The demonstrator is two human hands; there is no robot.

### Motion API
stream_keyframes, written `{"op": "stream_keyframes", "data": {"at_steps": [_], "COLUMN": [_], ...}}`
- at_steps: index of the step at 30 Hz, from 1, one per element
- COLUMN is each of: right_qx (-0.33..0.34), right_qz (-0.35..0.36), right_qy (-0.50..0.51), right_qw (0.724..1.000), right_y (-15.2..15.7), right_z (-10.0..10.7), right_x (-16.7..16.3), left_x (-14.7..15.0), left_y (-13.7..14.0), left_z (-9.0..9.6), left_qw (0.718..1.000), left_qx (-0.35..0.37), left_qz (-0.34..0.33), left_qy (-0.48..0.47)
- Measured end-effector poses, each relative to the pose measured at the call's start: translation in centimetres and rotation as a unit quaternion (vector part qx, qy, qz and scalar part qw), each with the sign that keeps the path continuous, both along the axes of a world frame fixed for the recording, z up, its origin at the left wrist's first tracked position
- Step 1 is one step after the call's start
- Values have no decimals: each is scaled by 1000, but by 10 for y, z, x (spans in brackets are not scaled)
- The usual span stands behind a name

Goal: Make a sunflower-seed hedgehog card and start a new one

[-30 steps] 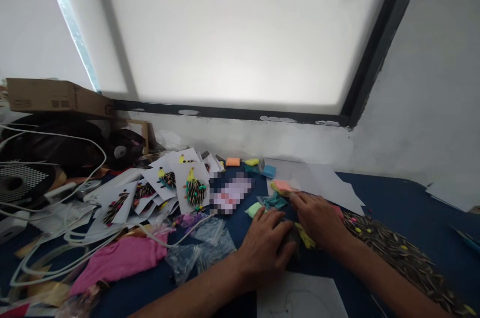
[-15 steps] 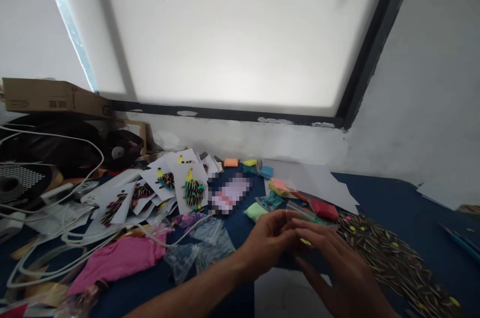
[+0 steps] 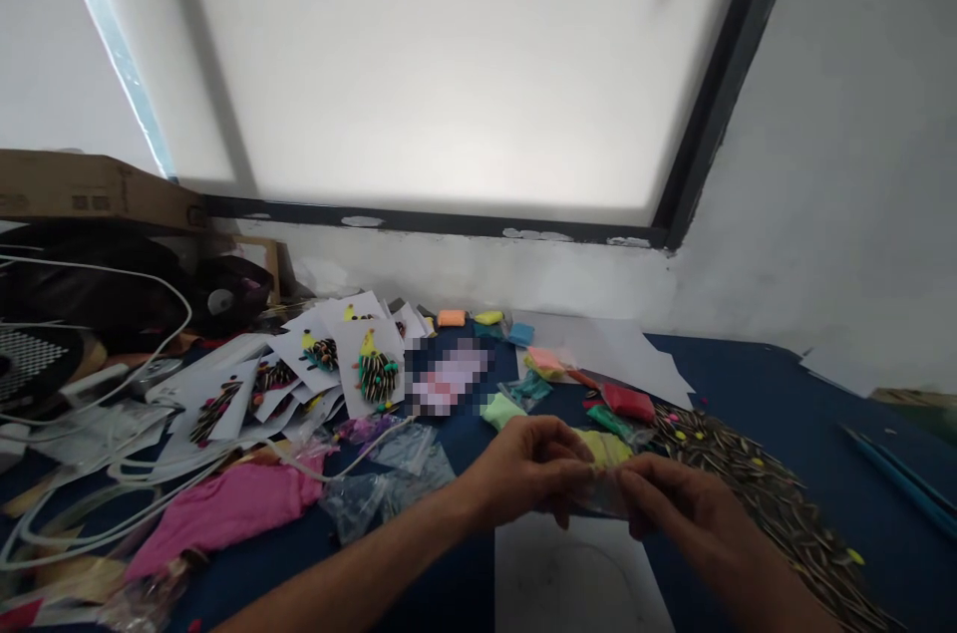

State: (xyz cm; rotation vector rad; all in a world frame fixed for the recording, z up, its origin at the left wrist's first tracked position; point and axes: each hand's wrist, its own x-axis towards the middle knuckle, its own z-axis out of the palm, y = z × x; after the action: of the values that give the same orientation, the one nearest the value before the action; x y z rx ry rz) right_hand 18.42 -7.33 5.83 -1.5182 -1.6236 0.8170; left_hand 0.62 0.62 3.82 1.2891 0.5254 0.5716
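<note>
Between my two hands is a small clear plastic bag with yellow clay (image 3: 607, 448) inside. My left hand (image 3: 532, 469) pinches the bag's left side with thumb and fingers. On its right side, my right hand (image 3: 669, 493) grips the bag's edge the same way. Below them lies a sheet of white paper (image 3: 579, 578) with a faint curved pencil line. A pale green clay lump (image 3: 500, 410) sits just beyond my left hand. Past my right hand are a red clay pack (image 3: 628, 402) and a heap of striped sunflower seeds (image 3: 755, 483) dotted with yellow bits.
Cards with seed-covered hedgehog figures (image 3: 378, 372) are piled at the back left. A pink cloth (image 3: 231, 513), a white cable (image 3: 186, 299) and plastic bags (image 3: 411, 444) spread over the left side. Blue scissors or a similar tool (image 3: 897, 474) lie at the right. A cardboard box (image 3: 97, 189) stands far left.
My hands have spread apart, bringing the bag of yellow clay into view between them; earlier only a bit of yellow showed. The camera view has shifted slightly to the right.
</note>
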Motion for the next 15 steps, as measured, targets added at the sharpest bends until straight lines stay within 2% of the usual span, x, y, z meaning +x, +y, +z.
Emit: {"op": "stream_keyframes", "data": {"at_steps": [6,15], "right_qx": [-1,-51], "right_qz": [-15,-5], "right_qy": [35,72], "right_qw": [999,996], "right_y": [0,0], "right_z": [-2,-12], "right_x": [2,5], "left_x": [0,0], "left_y": [-1,0], "left_z": [4,0], "left_qw": [999,999], "left_qx": [-20,30], "left_qz": [28,35], "left_qy": [-12,-10]}}
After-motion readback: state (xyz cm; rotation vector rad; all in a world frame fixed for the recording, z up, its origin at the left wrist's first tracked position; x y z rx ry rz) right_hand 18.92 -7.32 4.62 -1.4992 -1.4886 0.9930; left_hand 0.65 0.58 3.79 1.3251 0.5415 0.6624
